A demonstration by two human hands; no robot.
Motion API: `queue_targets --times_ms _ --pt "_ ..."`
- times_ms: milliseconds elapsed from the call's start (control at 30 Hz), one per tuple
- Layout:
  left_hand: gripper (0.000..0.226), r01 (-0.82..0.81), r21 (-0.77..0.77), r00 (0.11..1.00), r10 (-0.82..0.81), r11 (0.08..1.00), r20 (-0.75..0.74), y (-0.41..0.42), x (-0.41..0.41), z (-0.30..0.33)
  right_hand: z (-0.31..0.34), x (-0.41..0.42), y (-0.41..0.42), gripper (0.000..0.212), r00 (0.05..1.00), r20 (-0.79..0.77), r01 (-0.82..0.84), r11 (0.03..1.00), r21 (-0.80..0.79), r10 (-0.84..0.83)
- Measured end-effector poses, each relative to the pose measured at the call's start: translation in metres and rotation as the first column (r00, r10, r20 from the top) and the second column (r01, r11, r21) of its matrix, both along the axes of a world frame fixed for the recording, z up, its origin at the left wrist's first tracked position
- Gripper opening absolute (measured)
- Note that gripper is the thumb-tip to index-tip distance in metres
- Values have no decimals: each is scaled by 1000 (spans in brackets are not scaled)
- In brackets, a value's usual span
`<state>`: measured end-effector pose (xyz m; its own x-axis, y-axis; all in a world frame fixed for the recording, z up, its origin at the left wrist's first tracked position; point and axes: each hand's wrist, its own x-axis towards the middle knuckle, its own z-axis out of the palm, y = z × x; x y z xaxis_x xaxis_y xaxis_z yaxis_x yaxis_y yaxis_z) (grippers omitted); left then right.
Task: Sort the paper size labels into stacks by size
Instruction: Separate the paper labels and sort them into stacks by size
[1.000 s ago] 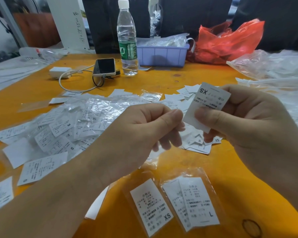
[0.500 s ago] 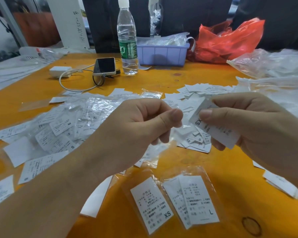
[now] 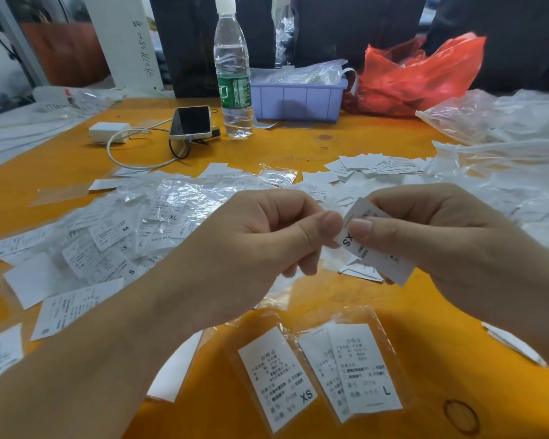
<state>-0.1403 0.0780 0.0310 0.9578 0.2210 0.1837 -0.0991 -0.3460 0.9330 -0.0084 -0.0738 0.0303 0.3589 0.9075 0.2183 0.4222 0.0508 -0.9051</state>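
Since the earlier frame you're bringing your hands together: left hand (image 3: 260, 245), frame centre, is now pinching the corner of the XS label (image 3: 374, 245) with its thumb and curled fingers. Your right hand (image 3: 441, 236), centre right, is clamping it too. Sorted XS stack (image 3: 276, 375) and L stack (image 3: 362, 369) are lying lower centre.

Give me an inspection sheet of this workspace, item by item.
Surface: orange table, marked by a dark ring.
Job's things: XS label held; bagged XS label beside bagged L labels; loose pile at left.
Clutter: water bottle, phone, purple bin, red bag.
Hands: right hand pinches the label; left hand curled at its corner.
Cables: white cable from charger.
Surroundings: dark and unclear.
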Motion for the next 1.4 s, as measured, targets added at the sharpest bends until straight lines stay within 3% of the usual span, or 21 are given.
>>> queue_targets --times_ms 267,567,700,800,1000,1400 --pt "29 -8 17 1000 8 1000 -5 1 -1 0 2 3 -1 29 987 -18 162 982 100 -161" --pt "27 -15 40 1000 16 999 -11 2 -1 -1 1 0 -2 32 1000 -26 -8 995 96 11" --pt "37 -6 35 1000 7 999 -12 2 -2 -1 0 1 -1 34 1000 -3 -7 998 55 8" --pt "31 1 24 1000 0 1000 -22 1 -1 -1 -1 2 -1 34 999 -21 -29 998 49 30" --pt "27 -21 -9 1000 21 1000 -7 2 -1 0 1 4 -2 25 995 -94 51 987 150 -37" --pt "26 -20 -1 1000 20 1000 -22 2 -1 0 -2 2 -3 40 988 106 99 989 110 -110"
